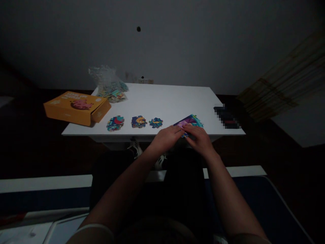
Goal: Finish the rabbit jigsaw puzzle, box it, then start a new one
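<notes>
Both hands meet at the near edge of the white worktop [177, 98], over a partly joined puzzle section [191, 120] in purple and blue that lies flat there, right of centre; the left hand [166, 137] reaches in from the left and its fingers [179, 130] rest on the section's near corner; the right hand [200, 139] sits just beside it, fingers [189, 128] bent down onto the same corner, the fingertips of both hands touching or nearly so; whether they pinch the section or only press on it, I cannot tell in this dim light; to the left, three small puzzle clusters [138, 122] lie in a row, apart from one another; an open orange box [76, 108] overhangs the worktop's left corner; behind it sits a clear bag of pieces [110, 86]; a dark blurred object [227, 117] lies at the right edge.
</notes>
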Demonstrator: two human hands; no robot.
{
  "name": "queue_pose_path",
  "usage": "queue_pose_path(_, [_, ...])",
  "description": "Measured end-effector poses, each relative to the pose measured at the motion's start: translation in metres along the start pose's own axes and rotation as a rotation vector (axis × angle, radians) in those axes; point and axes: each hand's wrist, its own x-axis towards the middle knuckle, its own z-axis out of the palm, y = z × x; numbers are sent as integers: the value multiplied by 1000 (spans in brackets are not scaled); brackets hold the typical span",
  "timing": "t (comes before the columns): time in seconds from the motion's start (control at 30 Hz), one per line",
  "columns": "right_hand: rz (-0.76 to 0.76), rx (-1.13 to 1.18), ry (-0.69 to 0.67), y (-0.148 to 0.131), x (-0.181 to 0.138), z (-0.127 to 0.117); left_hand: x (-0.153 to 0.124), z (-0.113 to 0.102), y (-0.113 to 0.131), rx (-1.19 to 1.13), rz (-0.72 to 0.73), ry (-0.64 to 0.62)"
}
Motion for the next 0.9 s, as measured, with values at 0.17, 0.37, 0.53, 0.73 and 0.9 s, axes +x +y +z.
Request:
queue_pose_path(0.17, [6, -1, 59, -2, 0, 1, 3, -8, -7, -32, -60, 60])
queue_pose_path(0.37, [16, 32, 70, -3, 1, -3, -3, -6, -7, 39, -6, 31])
queue_pose_path(0.53, [15, 63, 60, -5, 2, -12, -10, -4, -4, 12, 5, 39])
queue_pose_path(0.73, [37, 106, 73, -3, 1, -16, -4, -13, 2, 120, -68, 8])
queue_pose_path(0.9, [35, 116, 90, -2, -1, -14, -1, -29, -3, 162, -79, 179])
